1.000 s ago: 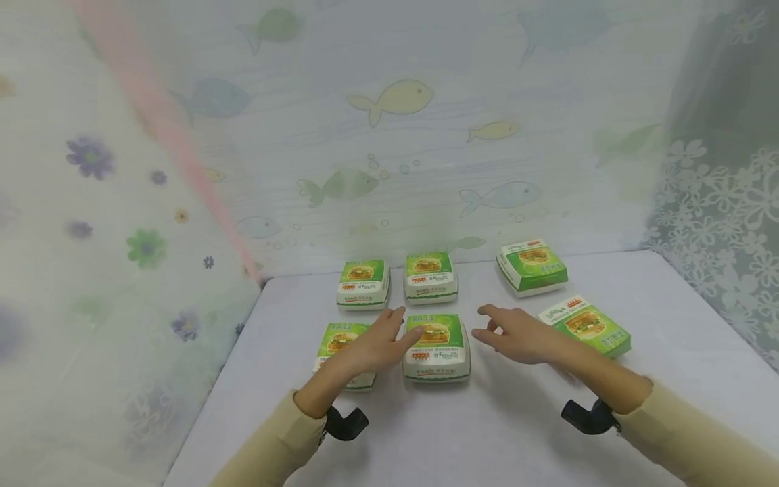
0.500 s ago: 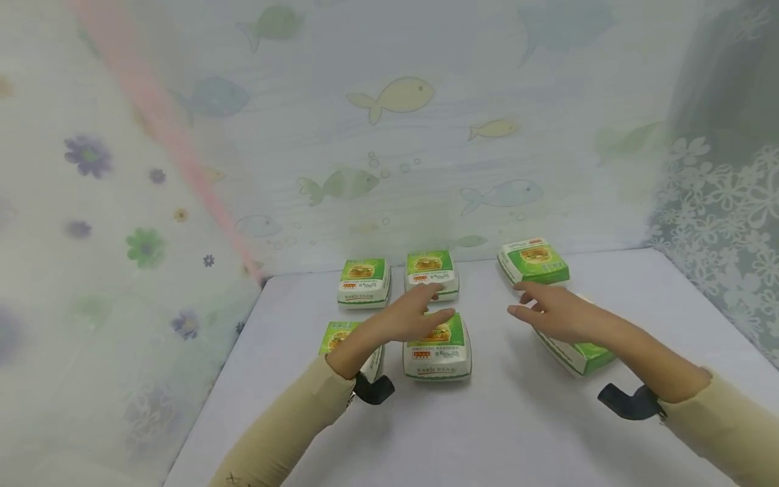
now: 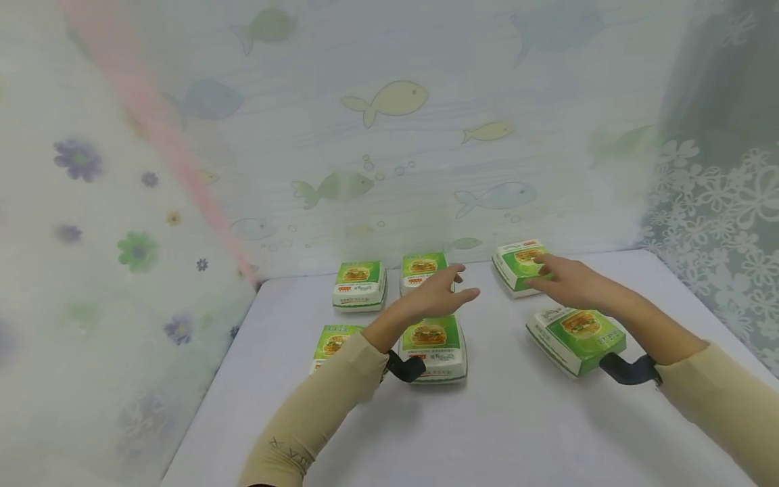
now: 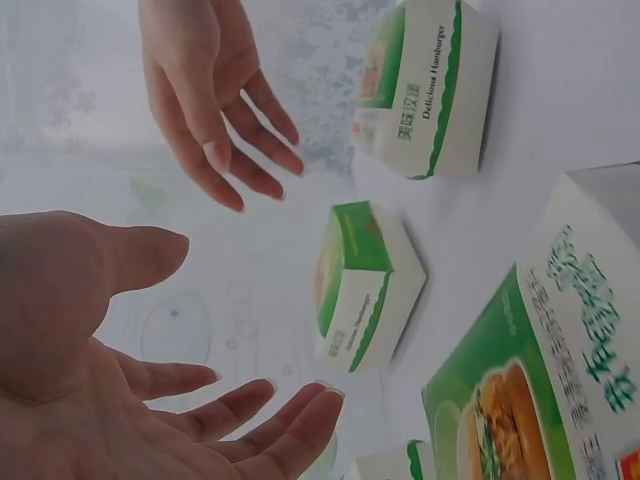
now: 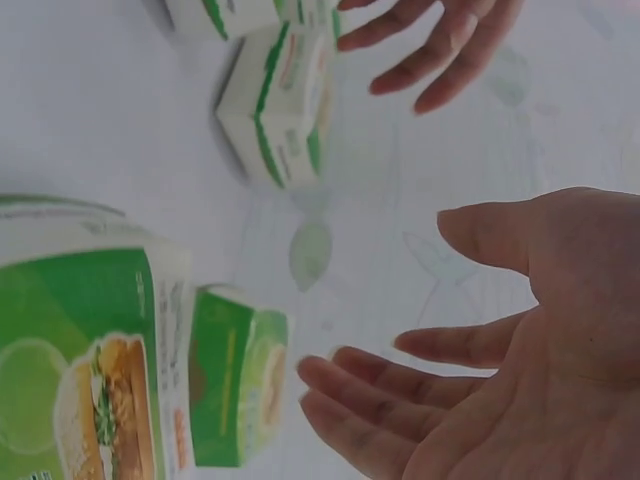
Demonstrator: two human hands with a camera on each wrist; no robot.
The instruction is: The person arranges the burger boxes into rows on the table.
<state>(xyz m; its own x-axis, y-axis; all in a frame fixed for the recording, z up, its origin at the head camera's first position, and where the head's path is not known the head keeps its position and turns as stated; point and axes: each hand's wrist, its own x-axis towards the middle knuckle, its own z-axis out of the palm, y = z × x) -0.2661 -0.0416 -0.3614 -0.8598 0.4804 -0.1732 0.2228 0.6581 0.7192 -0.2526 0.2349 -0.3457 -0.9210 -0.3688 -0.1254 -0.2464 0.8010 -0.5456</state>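
My left hand (image 3: 439, 292) hovers over the front middle hamburger box (image 3: 435, 341), fingers extended, holding nothing. Behind it, the back middle hamburger box (image 3: 422, 264) is partly covered. My right hand (image 3: 569, 281) hangs in the air near the back right hamburger box (image 3: 510, 270), overlapping its right side in the head view. Below and nearer lies the front right hamburger box (image 3: 578, 338), turned at an angle. In the left wrist view, the left palm (image 4: 60, 350) faces the right hand with a gap between. The right wrist view has the right hand (image 5: 540, 350) with fingers spread.
At the back left sits another green-and-white hamburger box (image 3: 359, 287). A front left hamburger box (image 3: 328, 341) is partly hidden by the left sleeve (image 3: 341, 385). White cloth covers the table (image 3: 487, 433). A fish-patterned curtain (image 3: 389, 155) hangs behind it.
Both hands have moved forward and to the right, away from beside the front middle box. The boxes appear to stay where they were. The head view has shifted slightly.
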